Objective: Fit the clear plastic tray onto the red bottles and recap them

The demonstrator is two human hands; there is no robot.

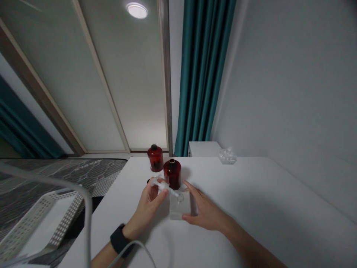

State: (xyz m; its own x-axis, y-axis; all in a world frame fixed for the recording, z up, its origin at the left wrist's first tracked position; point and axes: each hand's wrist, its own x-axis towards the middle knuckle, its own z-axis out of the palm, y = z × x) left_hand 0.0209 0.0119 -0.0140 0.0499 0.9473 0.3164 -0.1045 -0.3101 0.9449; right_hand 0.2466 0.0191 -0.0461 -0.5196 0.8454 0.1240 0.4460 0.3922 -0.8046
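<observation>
My left hand [152,199] pinches a white pump dispenser head [162,185], tilted so that its stem slants down to the right. The stem's lower end is over a small translucent white box [175,213] on the table. With thumb and fingers at the box's right side, my right hand [205,212] grips it. Just beyond stands an amber-red bottle [172,175] with its neck open. Farther back on the left is a second amber-red bottle [155,158] with a black cap. A small dark object, partly hidden, shows behind my left fingers.
A crumpled clear plastic bag [227,155] lies at the far edge of the white table [240,238], near a white cabinet [204,148]. Pale cables [88,223] cross the lower left foreground. A white perforated basket [63,219] sits lower, left of the table.
</observation>
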